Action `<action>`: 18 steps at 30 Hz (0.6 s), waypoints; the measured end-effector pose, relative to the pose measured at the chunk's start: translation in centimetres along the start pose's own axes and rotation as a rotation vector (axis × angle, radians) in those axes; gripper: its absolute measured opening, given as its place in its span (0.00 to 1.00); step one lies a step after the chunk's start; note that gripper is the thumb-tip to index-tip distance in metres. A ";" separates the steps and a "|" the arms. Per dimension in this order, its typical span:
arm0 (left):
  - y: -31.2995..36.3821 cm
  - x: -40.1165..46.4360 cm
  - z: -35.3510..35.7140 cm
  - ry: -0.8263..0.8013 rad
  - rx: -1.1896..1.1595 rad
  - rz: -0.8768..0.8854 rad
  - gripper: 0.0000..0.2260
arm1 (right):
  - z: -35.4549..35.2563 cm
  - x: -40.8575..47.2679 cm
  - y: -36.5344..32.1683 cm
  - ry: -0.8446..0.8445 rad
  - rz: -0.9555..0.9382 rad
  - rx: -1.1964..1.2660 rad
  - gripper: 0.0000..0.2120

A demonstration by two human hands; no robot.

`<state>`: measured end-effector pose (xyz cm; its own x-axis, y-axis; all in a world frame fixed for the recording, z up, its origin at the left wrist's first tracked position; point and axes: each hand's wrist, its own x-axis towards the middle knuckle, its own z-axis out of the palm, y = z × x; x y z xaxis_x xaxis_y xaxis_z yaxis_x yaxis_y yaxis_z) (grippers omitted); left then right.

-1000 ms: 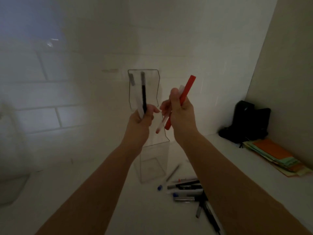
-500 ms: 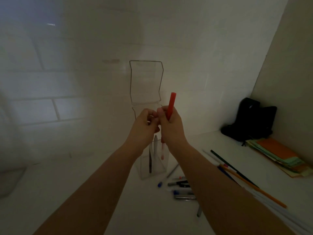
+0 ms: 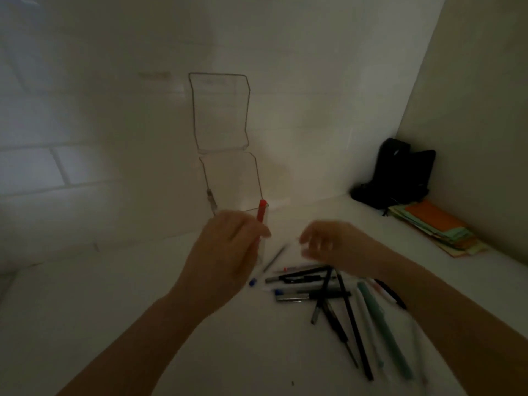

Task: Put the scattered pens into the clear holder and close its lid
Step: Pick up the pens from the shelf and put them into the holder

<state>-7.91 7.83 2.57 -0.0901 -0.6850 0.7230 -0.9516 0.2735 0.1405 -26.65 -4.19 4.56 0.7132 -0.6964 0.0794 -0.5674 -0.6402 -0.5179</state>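
Nearest of all, a loose heap of pens [image 3: 328,292] is seen lying on the white counter [image 3: 143,324] below the right forearm, crossed over one another, with a pale green pen [image 3: 383,324] at the right edge of the heap; these are presumably left there simply because they have not yet been gathered. Just beyond them the right hand [image 3: 328,247] is held low over the heap, its fingers blurred but apparently loosely curled and apart, with nothing seen gripped; it is judged to be placed for the next pick-up. The left hand [image 3: 228,252] is held in front of the clear holder [image 3: 237,195], hiding its lower part; its fingers are bent, and whether they touch the holder or the red pen [image 3: 262,211] cannot be told. The red pen is seen standing upright inside the holder, its top showing at the rim. The lid [image 3: 220,112] is stood open behind, hinged upward against the tiled wall [image 3: 85,124], so that the mouth is left free for loading. Farther right, a black object [image 3: 400,175] and a stack of coloured papers [image 3: 434,227] are seen in the corner.

Compared with half a second earlier, the red pen has been let go by the right hand and dropped into the holder; the hands, then pressed together above the mouth, have been parted and lowered.
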 end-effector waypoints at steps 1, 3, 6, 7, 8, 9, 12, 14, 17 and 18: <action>0.6 -0.7 0.7 -0.126 -0.027 0.053 0.07 | 0.5 -1.3 0.8 -0.071 0.019 -0.180 0.04; 1.5 -1.9 2.8 -0.341 -0.033 0.113 0.08 | 1.6 -3.3 1.7 -0.056 0.107 -0.332 0.07; 2.7 -2.7 6.0 -0.497 -0.056 0.094 0.14 | 3.7 -4.0 2.0 0.062 0.272 -0.213 0.12; 3.1 -2.7 6.8 -0.525 -0.052 0.065 0.16 | 4.5 -3.8 2.1 0.080 0.292 -0.203 0.12; 3.5 -2.6 7.2 -0.583 -0.022 0.033 0.16 | 5.2 -3.6 2.2 0.087 0.298 -0.209 0.12; 4.0 -2.4 7.6 -0.643 0.023 0.013 0.16 | 5.8 -3.4 2.2 0.091 0.307 -0.214 0.11; 5.3 -1.6 7.8 -0.739 0.133 -0.020 0.16 | 6.6 -3.1 2.2 0.105 0.369 -0.108 0.11; 5.9 -1.2 7.7 -0.801 0.162 -0.066 0.15 | 5.9 -3.2 2.2 0.111 0.423 0.023 0.15; 5.6 -1.4 7.4 -0.856 0.185 -0.166 0.15 | 3.6 -4.4 2.0 0.133 0.490 0.125 0.16; 5.3 -1.7 7.3 -0.825 0.196 -0.182 0.16 | 3.0 -5.0 2.0 0.131 0.495 0.100 0.16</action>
<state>-14.91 5.47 -2.82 -0.0435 -0.9985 -0.0323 -0.9986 0.0424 0.0326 -30.13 -1.05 0.57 0.3088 -0.9466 -0.0929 -0.7767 -0.1946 -0.5991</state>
